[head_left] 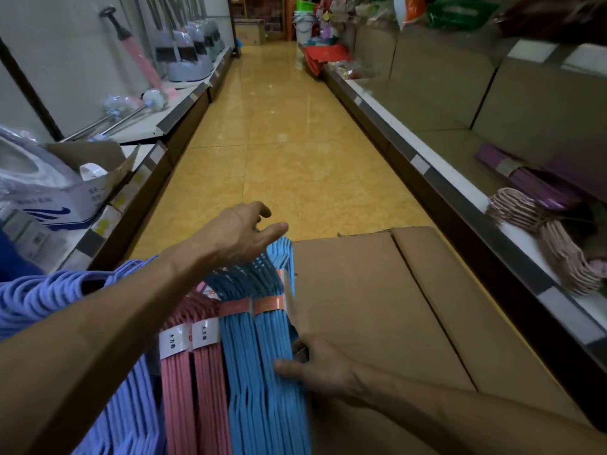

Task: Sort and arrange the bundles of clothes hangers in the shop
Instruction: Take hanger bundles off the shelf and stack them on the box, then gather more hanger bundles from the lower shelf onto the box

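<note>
Two blue hanger bundles (262, 356) lie side by side at the centre foreground, each bound by an orange paper band, their thin plastic-coated rods running toward the bottom edge, where they are cut off. Their hooked ends fan out under the left hand (241, 233), which hovers over them with fingers extended and apart; contact with the hooks cannot be confirmed. The right hand (317, 364) rests against the right flank of the blue bundles, thumb laid across the rods, the other fingers hidden behind them, so the grip cannot be fully made out. A small dark object near the fingertips is not identifiable.

Left of the blue pair stand two pink hanger bundles (193, 382) with white printed labels; the print is too small to read. Further left, lilac hangers (39, 297) are largely covered by the left forearm and cropped by the frame.

All bundles sit beside a flat brown cardboard box (377, 323), matte, with a centre flap seam.

On the right shelf (512, 231), a tied bundle of pale pink hangers (555, 251) lies beside a purple hanger bundle (525, 178), partly in shadow. The left shelf carries toilet brushes (138, 106) and an open carton (75, 195) of wrapped goods. Glossy yellow floor tiles (279, 126) run down the aisle.
</note>
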{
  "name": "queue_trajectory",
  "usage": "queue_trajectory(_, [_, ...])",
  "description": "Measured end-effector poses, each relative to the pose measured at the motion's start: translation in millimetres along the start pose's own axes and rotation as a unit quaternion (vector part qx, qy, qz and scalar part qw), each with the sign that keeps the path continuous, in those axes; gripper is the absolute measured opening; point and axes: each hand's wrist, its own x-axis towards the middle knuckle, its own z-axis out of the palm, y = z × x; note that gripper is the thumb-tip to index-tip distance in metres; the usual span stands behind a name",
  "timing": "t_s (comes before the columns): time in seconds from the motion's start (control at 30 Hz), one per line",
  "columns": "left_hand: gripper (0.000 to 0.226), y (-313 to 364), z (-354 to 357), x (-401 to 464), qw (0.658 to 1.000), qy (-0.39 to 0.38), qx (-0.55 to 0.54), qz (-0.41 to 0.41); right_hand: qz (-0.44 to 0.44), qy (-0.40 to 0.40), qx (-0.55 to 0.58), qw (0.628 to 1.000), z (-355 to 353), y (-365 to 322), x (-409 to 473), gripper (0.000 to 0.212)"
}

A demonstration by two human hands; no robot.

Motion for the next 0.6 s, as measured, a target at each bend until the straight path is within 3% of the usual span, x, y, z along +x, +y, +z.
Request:
queue_trajectory(0.13, [0.051,29,-5,6,0.994,0.067,-0.049,0.076,-0.017,0.052,-0.115,0.992,-41,-14,-30,0.028])
queue_trajectory(0.27, [0.034,78,-6,12,0.974,0.097,-0.164,0.126,-0.007,0.034,-0.206,0.978,-96,-46,-78,0.032])
queue_trajectory(0.4, [0.022,138,2,17,0.947,0.083,-0.268,0.154,-0.016,0.060,-0.291,0.955,-148,-59,-124,0.037])
queue_trajectory(0.6, [0.021,216,26,24,0.919,0.047,-0.338,0.195,-0.022,0.119,-0.307,0.944,-217,-33,-178,0.033])
